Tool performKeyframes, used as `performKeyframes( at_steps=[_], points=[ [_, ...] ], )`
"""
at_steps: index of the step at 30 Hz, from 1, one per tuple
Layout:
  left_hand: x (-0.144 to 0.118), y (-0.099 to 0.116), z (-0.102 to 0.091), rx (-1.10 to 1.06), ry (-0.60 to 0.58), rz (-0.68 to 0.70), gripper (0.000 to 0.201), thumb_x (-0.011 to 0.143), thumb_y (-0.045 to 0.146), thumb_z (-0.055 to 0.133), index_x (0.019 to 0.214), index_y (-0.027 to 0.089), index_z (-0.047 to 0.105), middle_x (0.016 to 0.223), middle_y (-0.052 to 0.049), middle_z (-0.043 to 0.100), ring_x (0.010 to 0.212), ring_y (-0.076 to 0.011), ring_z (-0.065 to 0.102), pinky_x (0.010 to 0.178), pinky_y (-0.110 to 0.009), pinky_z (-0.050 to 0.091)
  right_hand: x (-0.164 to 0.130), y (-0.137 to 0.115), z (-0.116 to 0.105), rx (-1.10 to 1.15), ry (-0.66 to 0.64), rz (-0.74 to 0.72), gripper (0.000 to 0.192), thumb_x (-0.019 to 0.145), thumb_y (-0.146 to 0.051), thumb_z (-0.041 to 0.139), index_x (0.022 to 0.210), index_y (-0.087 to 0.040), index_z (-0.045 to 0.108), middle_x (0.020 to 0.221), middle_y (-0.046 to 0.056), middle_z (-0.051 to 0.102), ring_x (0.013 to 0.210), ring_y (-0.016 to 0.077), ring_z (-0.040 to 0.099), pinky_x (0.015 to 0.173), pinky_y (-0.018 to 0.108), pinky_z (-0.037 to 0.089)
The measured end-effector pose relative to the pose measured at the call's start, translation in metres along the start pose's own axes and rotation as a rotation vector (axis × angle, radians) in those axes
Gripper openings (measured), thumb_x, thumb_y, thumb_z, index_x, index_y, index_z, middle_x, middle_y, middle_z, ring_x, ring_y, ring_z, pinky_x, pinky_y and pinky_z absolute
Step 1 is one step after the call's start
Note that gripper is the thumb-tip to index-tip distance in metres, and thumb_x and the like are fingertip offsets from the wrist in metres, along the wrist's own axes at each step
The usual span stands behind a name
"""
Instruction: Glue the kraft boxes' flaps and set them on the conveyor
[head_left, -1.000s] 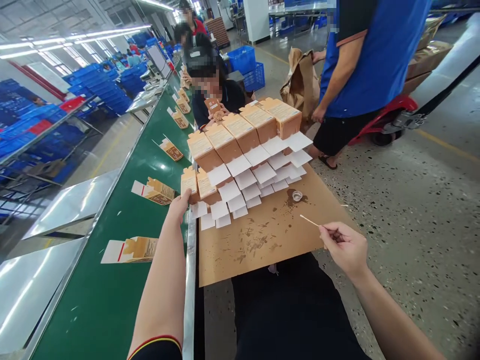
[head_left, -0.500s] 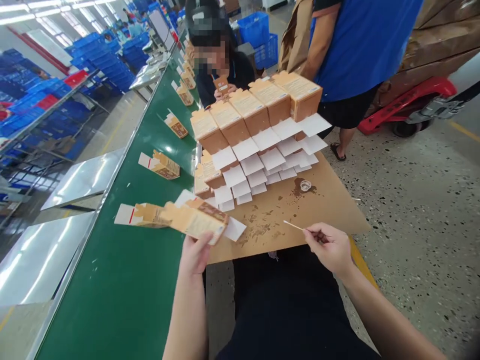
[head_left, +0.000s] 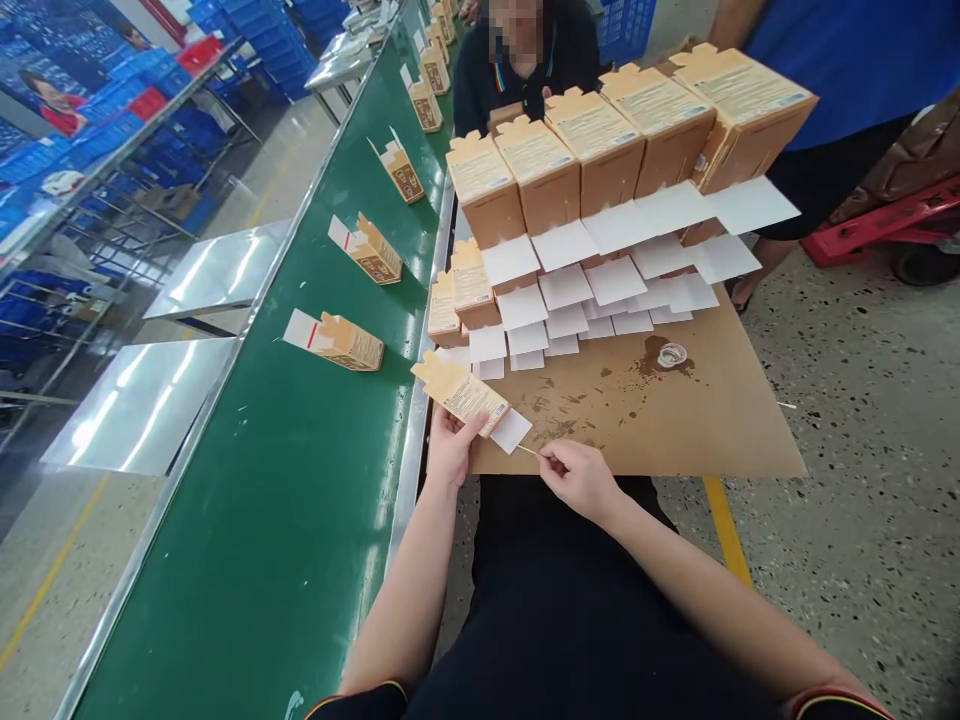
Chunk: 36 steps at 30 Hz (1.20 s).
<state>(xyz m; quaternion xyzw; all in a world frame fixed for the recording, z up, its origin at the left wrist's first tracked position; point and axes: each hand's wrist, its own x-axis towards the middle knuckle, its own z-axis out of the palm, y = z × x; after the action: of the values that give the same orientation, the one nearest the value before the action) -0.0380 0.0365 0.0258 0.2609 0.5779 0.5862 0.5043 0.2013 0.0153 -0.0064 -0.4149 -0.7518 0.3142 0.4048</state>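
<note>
My left hand (head_left: 451,445) is closed around a small orange-brown printed carton (head_left: 466,392), tilted over the corner of the brown board. The carton's white end flap (head_left: 511,430) sticks out toward my right hand (head_left: 576,478). That hand pinches a thin cotton swab (head_left: 528,451), whose far end reaches the flap; whether its tip touches is too small to tell. Behind them, stacked cartons (head_left: 555,165) lie in rows with white flaps pointing my way. A small clear cup (head_left: 671,355) sits in a wet patch on the brown board (head_left: 720,420).
A green conveyor belt (head_left: 300,480) with a metal edge runs along my left, carrying several spaced cartons (head_left: 349,342). Across the stack sits a co-worker (head_left: 517,70). Another person in blue (head_left: 862,90) stands at the right, near a red pallet jack (head_left: 847,235).
My right hand has brought the swab left to the carton's flap. The carton in my left hand has been drawn away from the belt cartons, and the view has shifted.
</note>
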Motion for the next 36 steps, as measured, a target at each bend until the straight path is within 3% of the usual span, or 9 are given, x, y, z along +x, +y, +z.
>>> performKeyframes(
  at_steps=[9, 14, 21, 29, 32, 36],
  points=[
    [-0.001, 0.002, 0.002, 0.027, 0.013, 0.013, 0.076, 0.058, 0.043, 0.111, 0.121, 0.021, 0.074, 0.132, -0.017, 0.082, 0.131, -0.0383, 0.077, 0.120, -0.057, 0.056, 0.000, 0.007, -0.007, -0.095, -0.064, 0.009, 0.029, 0.101, -0.014, 0.056, 0.074, -0.025, 0.054, 0.066, -0.002, 0.056, 0.059, 0.0139, 0.052, 0.060, 0.027, 0.042],
    [-0.012, -0.005, 0.004, 0.135, 0.032, 0.088, 0.084, 0.060, 0.046, 0.110, 0.129, 0.023, 0.067, 0.136, -0.016, 0.078, 0.133, -0.0371, 0.075, 0.117, -0.055, 0.058, 0.007, 0.012, -0.023, -0.072, 0.110, 0.030, 0.025, 0.103, -0.017, 0.059, 0.079, -0.025, 0.062, 0.070, 0.000, 0.065, 0.061, 0.0144, 0.061, 0.062, 0.026, 0.050],
    [-0.038, -0.019, 0.006, 0.595, 0.099, 0.234, 0.088, 0.062, 0.040, 0.105, 0.133, 0.024, 0.055, 0.130, -0.017, 0.076, 0.128, -0.0391, 0.076, 0.107, -0.053, 0.062, 0.000, 0.009, -0.054, -0.058, 0.326, 0.131, 0.024, 0.103, -0.025, 0.065, 0.080, -0.025, 0.071, 0.069, 0.001, 0.071, 0.057, 0.0156, 0.063, 0.057, 0.028, 0.056],
    [-0.039, -0.024, 0.015, 0.709, 0.107, 0.274, 0.076, 0.066, 0.041, 0.099, 0.127, 0.028, 0.054, 0.123, -0.015, 0.077, 0.117, -0.0389, 0.081, 0.094, -0.052, 0.068, -0.006, -0.003, -0.057, -0.038, 0.348, 0.105, 0.026, 0.102, -0.025, 0.067, 0.077, -0.024, 0.071, 0.066, 0.001, 0.071, 0.054, 0.0147, 0.063, 0.053, 0.027, 0.056],
    [-0.031, -0.014, -0.007, 0.611, 0.190, 0.295, 0.080, 0.064, 0.046, 0.101, 0.127, 0.027, 0.055, 0.122, -0.015, 0.079, 0.117, -0.0390, 0.082, 0.102, -0.055, 0.068, -0.008, -0.002, -0.063, -0.037, 0.380, 0.088, 0.026, 0.101, -0.026, 0.068, 0.076, -0.024, 0.071, 0.064, -0.001, 0.070, 0.051, 0.0143, 0.062, 0.052, 0.026, 0.055],
    [-0.002, 0.028, -0.074, 0.457, 0.528, 0.391, 0.093, 0.055, 0.044, 0.104, 0.129, 0.029, 0.049, 0.139, -0.014, 0.075, 0.131, -0.0367, 0.076, 0.113, -0.058, 0.062, -0.009, 0.007, -0.080, -0.065, 0.457, 0.110, 0.022, 0.100, -0.029, 0.072, 0.079, -0.024, 0.074, 0.062, -0.001, 0.068, 0.048, 0.0136, 0.061, 0.050, 0.026, 0.055]
  ],
)
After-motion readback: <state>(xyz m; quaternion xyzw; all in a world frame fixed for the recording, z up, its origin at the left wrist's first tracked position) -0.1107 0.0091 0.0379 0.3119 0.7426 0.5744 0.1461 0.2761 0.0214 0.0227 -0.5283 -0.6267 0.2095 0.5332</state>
